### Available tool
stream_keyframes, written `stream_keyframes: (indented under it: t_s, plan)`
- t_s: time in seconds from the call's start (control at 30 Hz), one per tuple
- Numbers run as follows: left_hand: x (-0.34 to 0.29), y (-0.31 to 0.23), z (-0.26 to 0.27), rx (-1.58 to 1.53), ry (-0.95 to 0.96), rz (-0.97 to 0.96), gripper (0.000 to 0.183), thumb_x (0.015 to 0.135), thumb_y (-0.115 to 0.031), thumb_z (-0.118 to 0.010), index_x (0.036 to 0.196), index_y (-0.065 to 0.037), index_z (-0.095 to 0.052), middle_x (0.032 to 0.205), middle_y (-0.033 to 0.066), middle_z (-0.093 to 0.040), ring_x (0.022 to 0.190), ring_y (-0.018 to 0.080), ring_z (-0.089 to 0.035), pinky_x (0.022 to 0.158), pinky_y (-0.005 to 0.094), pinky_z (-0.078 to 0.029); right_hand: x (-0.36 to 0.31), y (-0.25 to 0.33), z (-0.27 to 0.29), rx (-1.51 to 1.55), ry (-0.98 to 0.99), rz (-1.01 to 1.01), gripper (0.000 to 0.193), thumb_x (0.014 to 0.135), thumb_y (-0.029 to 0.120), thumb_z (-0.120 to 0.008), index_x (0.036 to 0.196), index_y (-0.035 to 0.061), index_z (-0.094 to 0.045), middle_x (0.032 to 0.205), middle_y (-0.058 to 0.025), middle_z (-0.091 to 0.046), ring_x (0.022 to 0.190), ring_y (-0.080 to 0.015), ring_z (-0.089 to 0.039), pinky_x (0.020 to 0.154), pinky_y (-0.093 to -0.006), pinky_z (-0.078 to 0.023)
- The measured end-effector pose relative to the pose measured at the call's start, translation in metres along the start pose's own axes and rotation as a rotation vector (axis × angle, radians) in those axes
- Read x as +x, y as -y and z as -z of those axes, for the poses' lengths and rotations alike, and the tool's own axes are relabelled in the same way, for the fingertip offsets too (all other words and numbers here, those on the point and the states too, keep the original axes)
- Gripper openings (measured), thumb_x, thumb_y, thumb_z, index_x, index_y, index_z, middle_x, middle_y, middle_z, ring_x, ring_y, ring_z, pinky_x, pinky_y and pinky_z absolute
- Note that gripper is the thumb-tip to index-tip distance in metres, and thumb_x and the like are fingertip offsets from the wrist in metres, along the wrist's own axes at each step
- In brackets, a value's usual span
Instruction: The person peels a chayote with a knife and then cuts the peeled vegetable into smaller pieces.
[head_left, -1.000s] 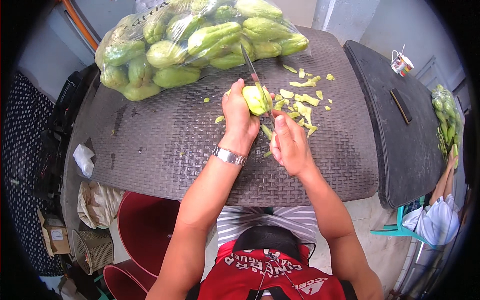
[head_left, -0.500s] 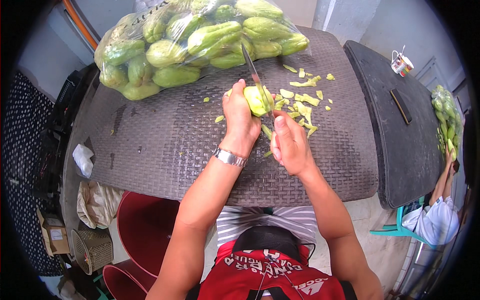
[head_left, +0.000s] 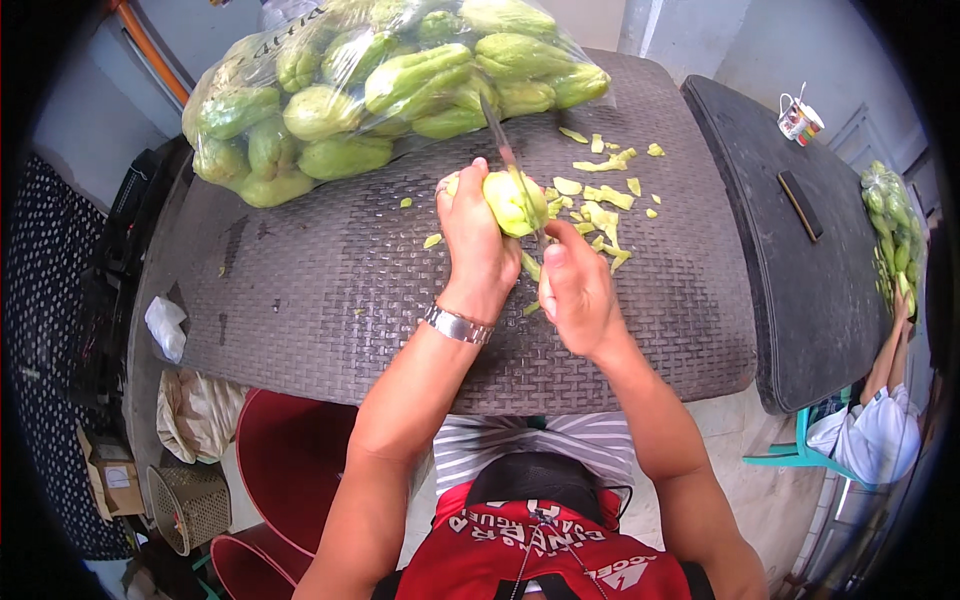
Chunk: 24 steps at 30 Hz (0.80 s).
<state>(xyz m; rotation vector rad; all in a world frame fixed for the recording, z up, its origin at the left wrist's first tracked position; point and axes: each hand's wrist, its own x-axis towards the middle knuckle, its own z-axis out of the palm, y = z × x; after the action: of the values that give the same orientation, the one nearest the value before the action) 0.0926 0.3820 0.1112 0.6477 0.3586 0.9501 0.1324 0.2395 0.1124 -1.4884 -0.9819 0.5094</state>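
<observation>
My left hand [head_left: 478, 240] grips a pale green chayote [head_left: 513, 202] above the dark woven table [head_left: 330, 290]. A metal watch sits on that wrist. My right hand [head_left: 577, 292] holds a long knife [head_left: 508, 162] whose blade lies against the chayote's right side and points away from me toward the bag. Green peel strips [head_left: 598, 205] lie scattered on the table just right of the fruit.
A large clear plastic bag of green chayotes [head_left: 380, 85] fills the table's far left. A second dark table [head_left: 800, 260] on the right bears a cup [head_left: 797, 120], a dark flat bar [head_left: 800, 205] and another bag of greens [head_left: 893, 235]; another person sits there. Red stools [head_left: 290, 455] and baskets stand below.
Both hands and the chayote stay in nearly the same place; the fruit has turned slightly in my left hand as the knife works along it.
</observation>
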Motion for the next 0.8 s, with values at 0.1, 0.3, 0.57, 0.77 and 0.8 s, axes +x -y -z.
stream_keyframes:
  t_s: [0.1,0.3,0.57,0.77,0.8]
  plan:
    - [0.002,0.001,0.005,0.042,-0.018,-0.033,0.019,0.102,-0.02,-0.052,0.101,-0.002,-0.053,0.089,0.0133,-0.063,0.082,0.0303,-0.069,0.073,0.0472,-0.062,-0.001,0.005,-0.002,-0.037,-0.024,0.022,0.067,0.104,0.057,-0.046,0.126,-0.0056,-0.056,0.055,-0.004,-0.053,0.052,-0.0133,-0.057,0.052,-0.0315,-0.043]
    - [0.002,-0.003,-0.003,0.019,-0.078,0.017,0.025,0.105,-0.025,-0.049,0.104,0.0,-0.051,0.089,0.0192,-0.066,0.077,0.0326,-0.07,0.071,0.0472,-0.06,0.001,0.009,0.004,0.111,0.067,-0.062,0.067,0.105,0.056,-0.044,0.127,-0.006,-0.056,0.058,-0.0035,-0.054,0.051,-0.0125,-0.055,0.051,-0.0304,-0.042]
    - [0.004,-0.001,0.002,0.065,-0.109,0.05,0.03,0.105,-0.027,-0.047,0.108,0.002,-0.049,0.09,0.0228,-0.067,0.076,0.0365,-0.07,0.067,0.0483,-0.06,0.001,0.003,0.001,0.122,0.08,-0.078,0.07,0.106,0.058,-0.043,0.128,-0.0075,-0.055,0.062,-0.0034,-0.055,0.052,-0.0106,-0.053,0.051,-0.0294,-0.041]
    - [0.008,0.002,0.004,0.078,-0.1,0.023,0.03,0.105,-0.027,-0.047,0.108,0.003,-0.05,0.088,0.0222,-0.067,0.074,0.0373,-0.07,0.064,0.0488,-0.059,0.001,0.003,0.002,0.152,0.079,-0.083,0.067,0.106,0.056,-0.044,0.126,-0.0071,-0.056,0.062,-0.0026,-0.054,0.053,-0.0098,-0.053,0.051,-0.0292,-0.041]
    - [0.008,0.002,0.005,0.077,-0.096,0.02,0.03,0.105,-0.027,-0.046,0.107,0.003,-0.05,0.087,0.0219,-0.067,0.073,0.0373,-0.07,0.064,0.0492,-0.059,0.001,0.003,0.002,0.144,0.064,-0.084,0.066,0.106,0.056,-0.045,0.125,-0.0067,-0.057,0.061,-0.0025,-0.054,0.053,-0.0096,-0.053,0.051,-0.0293,-0.041]
